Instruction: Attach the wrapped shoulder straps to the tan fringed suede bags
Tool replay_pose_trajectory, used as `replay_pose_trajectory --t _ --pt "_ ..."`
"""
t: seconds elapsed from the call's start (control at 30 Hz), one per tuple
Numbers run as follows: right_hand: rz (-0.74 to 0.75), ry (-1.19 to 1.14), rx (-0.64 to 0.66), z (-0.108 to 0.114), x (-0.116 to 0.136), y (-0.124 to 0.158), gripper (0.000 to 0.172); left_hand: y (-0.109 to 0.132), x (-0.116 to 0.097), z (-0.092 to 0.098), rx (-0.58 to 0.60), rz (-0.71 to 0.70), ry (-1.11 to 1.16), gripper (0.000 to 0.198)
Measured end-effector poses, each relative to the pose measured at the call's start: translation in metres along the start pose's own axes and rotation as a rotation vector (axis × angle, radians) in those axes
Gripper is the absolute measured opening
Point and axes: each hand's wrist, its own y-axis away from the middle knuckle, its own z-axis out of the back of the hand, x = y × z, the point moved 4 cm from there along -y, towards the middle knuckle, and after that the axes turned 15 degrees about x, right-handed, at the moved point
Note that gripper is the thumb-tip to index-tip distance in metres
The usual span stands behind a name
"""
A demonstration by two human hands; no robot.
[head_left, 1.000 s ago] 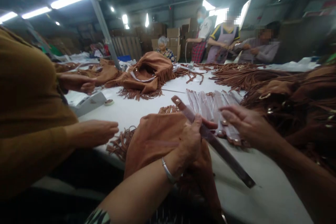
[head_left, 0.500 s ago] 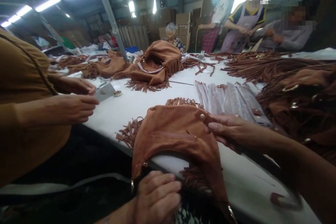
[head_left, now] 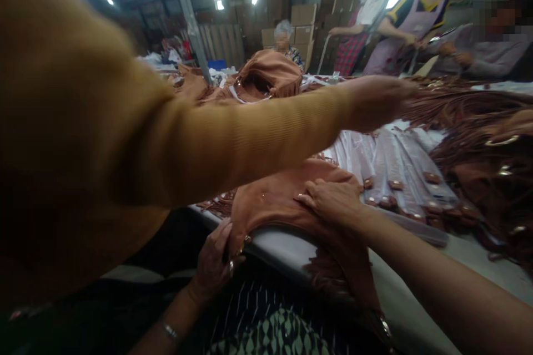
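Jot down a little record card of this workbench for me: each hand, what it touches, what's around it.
Left hand: at the left end of the brown bag, beside its metal fitting; exact grip unclear
Right hand: laid on the bag
Bag position: on the white table, partly hanging over the near edge
Co-worker: mustard sleeve stretched across the view, hand blurred
Beside the bag: strips in clear wrapping
Beyond the sleeve: another brown bag
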Motion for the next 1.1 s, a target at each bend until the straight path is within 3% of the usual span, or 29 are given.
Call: replay_pose_trajectory --t 0.07,0.2,0.37,0.5,0.67,0.73,0.83,0.97,1.1 --pt "-0.052 0.065 -0.006 -0.003 0.005 -0.002 0.029 -0.01 0.003 0.003 0.033 -0.084 -0.061 0.076" --pt "-0.05 0.025 0.01 -0.015 -0.001 -0.007 0.018 -0.018 0.004 0.008 0.058 -0.116 -0.152 0.072" --pt "-0.04 -0.104 -0.103 -0.014 -0.02 0.006 0.023 -0.04 -0.011 0.021 0.066 -0.195 -0.045 0.055" --pt "0.07 -0.367 -0.146 -0.003 -0.017 0.025 0.025 -0.087 -0.026 0.035 0.112 -0.265 -0.037 0.045" --pt "0.099 -0.601 -0.242 0.003 -0.025 0.055 0.031 -0.154 -0.068 0.038 0.376 -0.348 -0.097 0.022" --pt "0.099 -0.682 -0.265 0.004 -0.03 0.072 0.035 -0.173 -0.088 0.039 0.343 -0.323 -0.11 0.015" --pt "0.107 -0.895 -0.251 0.003 -0.035 0.102 0.039 -0.193 -0.119 0.039 0.281 -0.154 -0.095 0.033" --pt "0.148 -1.411 -0.216 -0.005 -0.038 0.131 0.039 -0.203 -0.155 0.03 0.455 0.072 0.062 0.063" --pt "0.115 -1.784 -0.262 -0.016 -0.046 0.137 0.029 -0.203 -0.174 0.02 0.574 0.06 0.21 0.062"
